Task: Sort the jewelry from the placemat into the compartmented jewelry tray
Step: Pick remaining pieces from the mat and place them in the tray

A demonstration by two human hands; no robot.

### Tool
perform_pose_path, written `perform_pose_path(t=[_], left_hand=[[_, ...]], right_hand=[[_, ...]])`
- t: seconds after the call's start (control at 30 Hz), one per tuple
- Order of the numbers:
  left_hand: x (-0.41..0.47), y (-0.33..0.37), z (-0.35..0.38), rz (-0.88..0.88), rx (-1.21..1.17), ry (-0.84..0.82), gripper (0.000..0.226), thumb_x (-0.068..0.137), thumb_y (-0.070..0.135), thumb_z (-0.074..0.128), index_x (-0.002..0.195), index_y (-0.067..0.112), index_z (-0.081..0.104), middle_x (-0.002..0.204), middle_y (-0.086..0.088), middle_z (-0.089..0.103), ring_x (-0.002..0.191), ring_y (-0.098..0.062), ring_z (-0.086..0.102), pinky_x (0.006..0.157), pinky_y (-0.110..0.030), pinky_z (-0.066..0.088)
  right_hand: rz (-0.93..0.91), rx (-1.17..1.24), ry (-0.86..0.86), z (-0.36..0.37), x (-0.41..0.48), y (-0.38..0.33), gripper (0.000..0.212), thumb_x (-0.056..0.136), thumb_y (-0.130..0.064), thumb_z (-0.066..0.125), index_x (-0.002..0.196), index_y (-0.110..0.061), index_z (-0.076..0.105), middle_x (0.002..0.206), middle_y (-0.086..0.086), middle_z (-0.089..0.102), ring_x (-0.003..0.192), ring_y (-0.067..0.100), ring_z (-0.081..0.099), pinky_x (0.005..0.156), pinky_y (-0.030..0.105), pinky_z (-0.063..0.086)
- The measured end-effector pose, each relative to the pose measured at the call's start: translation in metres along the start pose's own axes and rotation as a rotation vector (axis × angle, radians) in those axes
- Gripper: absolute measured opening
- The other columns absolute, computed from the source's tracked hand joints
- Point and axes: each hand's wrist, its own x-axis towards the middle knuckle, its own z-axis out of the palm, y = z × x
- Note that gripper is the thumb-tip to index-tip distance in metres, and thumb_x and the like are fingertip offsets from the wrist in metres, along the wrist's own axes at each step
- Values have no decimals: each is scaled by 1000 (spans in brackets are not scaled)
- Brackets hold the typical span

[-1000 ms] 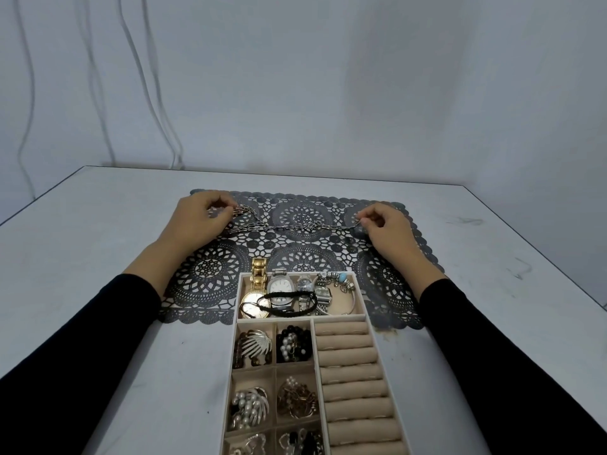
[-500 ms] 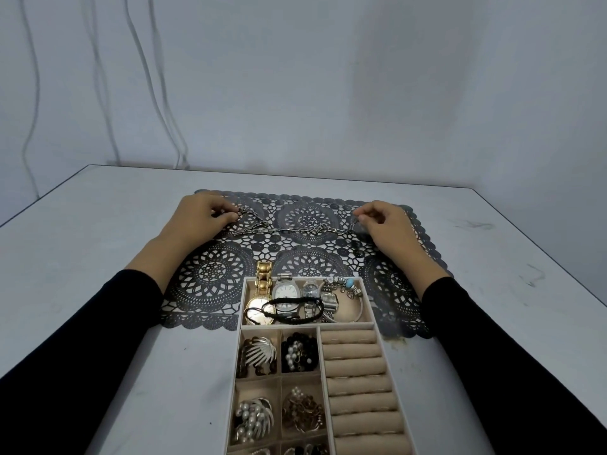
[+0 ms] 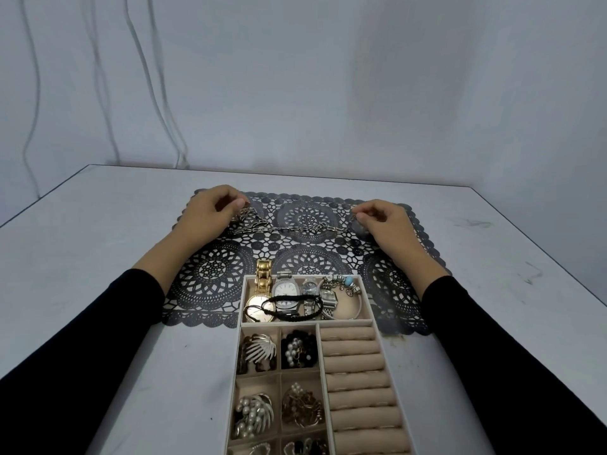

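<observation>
A silver chain necklace (image 3: 297, 227) stretches across the far part of the dark lace placemat (image 3: 210, 274). My left hand (image 3: 205, 213) pinches its left end, where the links bunch up. My right hand (image 3: 386, 224) pinches the right end. The chain sags between them just over the mat. The beige compartmented jewelry tray (image 3: 317, 325) lies near me, its far end overlapping the mat. Its wide top compartment holds watches (image 3: 284, 290) and bracelets. The small left compartments hold brooches and pearl pieces. The ring rolls (image 3: 356, 372) on the right look bare.
The grey table (image 3: 98, 257) ends at a wall behind the mat. Cables (image 3: 147, 77) hang down the wall at the back left. Both my forearms, in black sleeves, flank the tray.
Both hands still hold the chain's ends. The camera has tilted, so the tray and mat appear slightly lower in view. The hands have lifted a little farther back on the mat.
</observation>
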Motion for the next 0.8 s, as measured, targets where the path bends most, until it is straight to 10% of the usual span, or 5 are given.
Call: perform_pose_path(t=[0.8], left_hand=[[-7,49,55,51,-371,-156,12,80,13,78,87,18,70,78,8,72,71,-4,66,67,-13,51]], right_hand=[[-81,94,-332,41,-22,-33,24,82,-12,74,106,-9,72,79,-1,69,67,-1,60,68,11,47]])
